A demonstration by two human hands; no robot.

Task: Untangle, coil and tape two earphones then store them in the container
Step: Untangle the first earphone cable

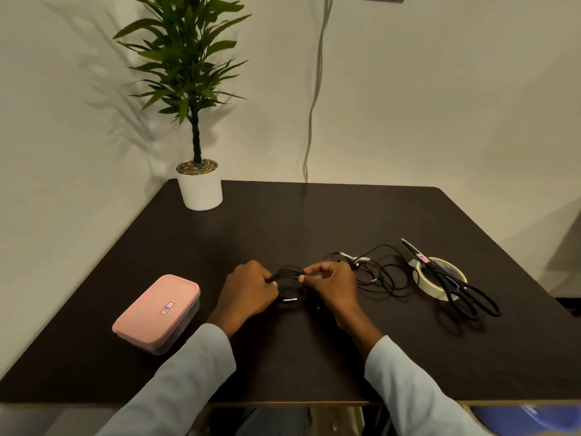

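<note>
My left hand (pixel 250 292) and my right hand (pixel 333 286) each pinch a bundle of black earphone cable (pixel 287 273) stretched between them, just above the dark table (pixel 283 221). A loop with a small inline piece (pixel 290 299) hangs below my fingers. More black earphone cable (pixel 382 278) lies loose and tangled on the table to the right of my right hand, with earbuds (pixel 355 262) at its far side. A pink-lidded container (pixel 157 313), lid on, sits to the left of my left hand.
A roll of masking tape (pixel 435 287) lies at the right with black scissors (pixel 452 284) resting across it. A potted plant in a white pot (pixel 199 187) stands at the table's far left corner. The table's front edge runs just below my sleeves.
</note>
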